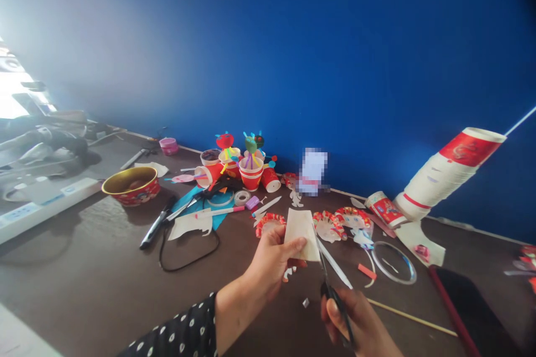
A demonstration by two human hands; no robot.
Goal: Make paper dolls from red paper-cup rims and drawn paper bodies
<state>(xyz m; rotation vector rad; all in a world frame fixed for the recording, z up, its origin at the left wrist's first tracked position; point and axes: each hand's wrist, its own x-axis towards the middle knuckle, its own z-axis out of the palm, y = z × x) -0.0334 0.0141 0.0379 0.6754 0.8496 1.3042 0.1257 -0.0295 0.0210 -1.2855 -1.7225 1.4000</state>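
A cream-coloured piece of paper [300, 228] is pinched between the thumb and fingers of my left hand [274, 256], near the middle of the view. My right hand [352, 321] is closed around the black handles of a pair of scissors [333, 295]. The scissor blades point up and lie along the right edge of the paper. Whether they cut into it is too small to tell. Small white scraps [306, 303] lie on the dark table [104, 290] below the paper.
Red and white cups with colourful figures [251, 173] stand behind. A gold-rimmed bowl [130, 184] and a power strip [50, 209] are at the left. A tilted cup stack [452, 170], tape ring [393, 262], wooden stick [412, 317] and dark phone [473, 312] lie right.
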